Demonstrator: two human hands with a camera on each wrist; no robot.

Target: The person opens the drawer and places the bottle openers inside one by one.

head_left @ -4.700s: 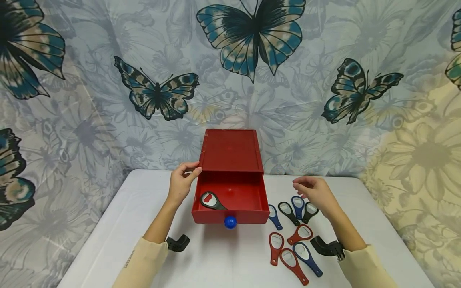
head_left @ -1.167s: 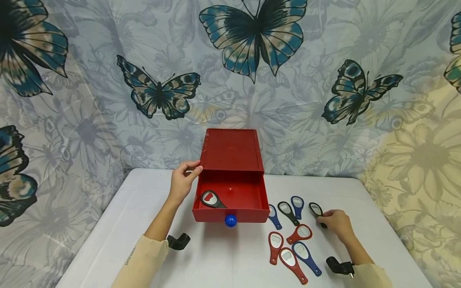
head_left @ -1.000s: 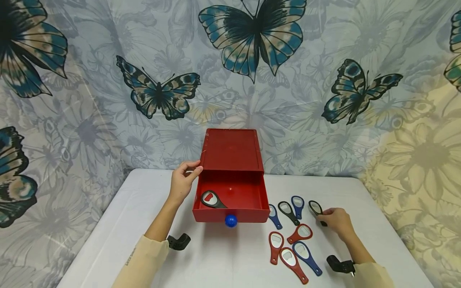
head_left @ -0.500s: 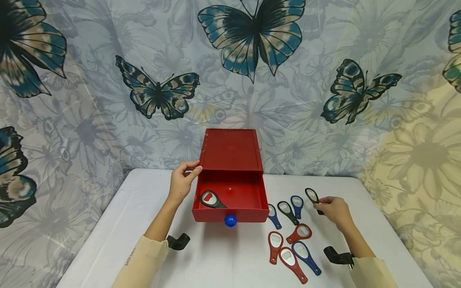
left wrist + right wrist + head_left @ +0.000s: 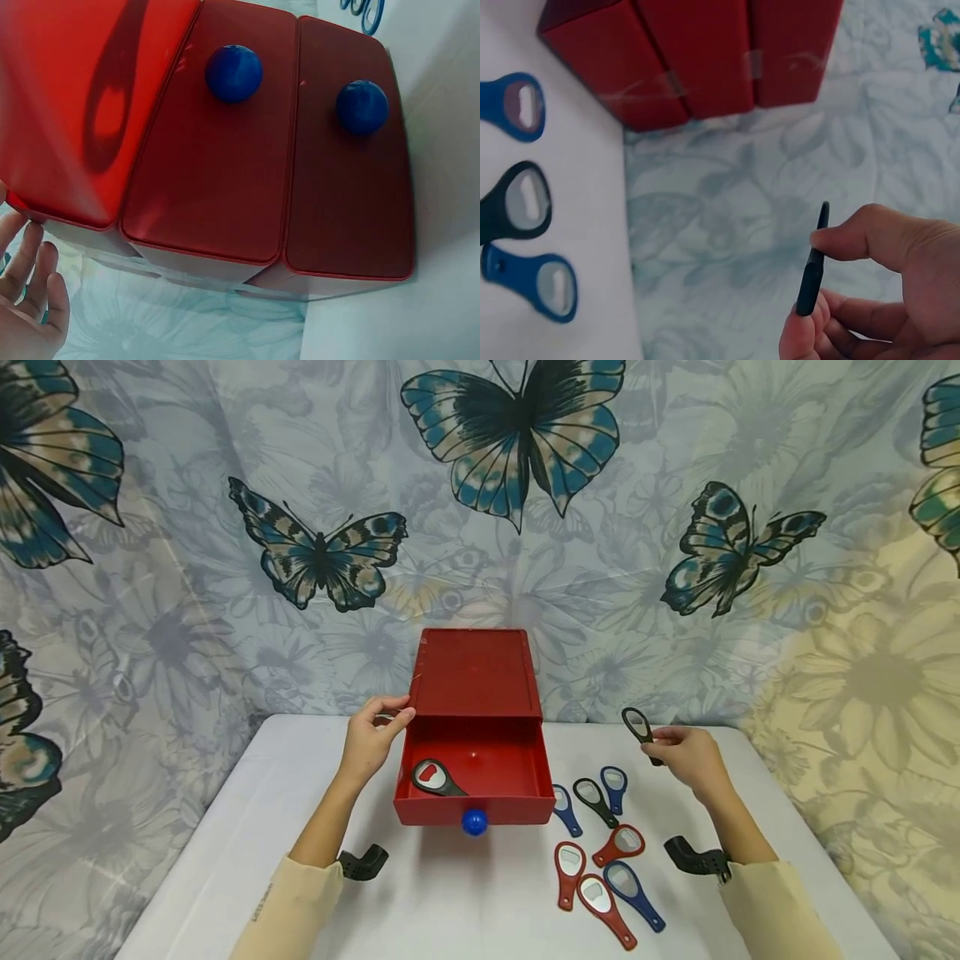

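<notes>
A red drawer unit [image 5: 474, 672] stands at the middle back with its top drawer [image 5: 517, 764] pulled out. Inside lies a black bottle opener [image 5: 448, 783], near the drawer's front left. My left hand [image 5: 367, 747] touches the unit's left edge with thumb and forefinger, the other fingers loose in the left wrist view. My right hand [image 5: 690, 762] holds a second black bottle opener [image 5: 636, 723] by its handle between thumb and fingers, raised right of the unit. The right wrist view shows this opener [image 5: 811, 281] edge-on.
Several bottle openers lie on the white table right of the drawer: a black one [image 5: 600, 808], red ones such as this opener [image 5: 619, 928], and blue ones such as this opener [image 5: 645, 906]. A blue knob [image 5: 475, 822] juts from the drawer front. A butterfly-print cloth [image 5: 600, 635] hangs behind.
My right hand reached down to a black bottle opener at the right, pinched it, shifted it aside, and lifted it up and back. My left hand stays at the drawer unit's edge.
</notes>
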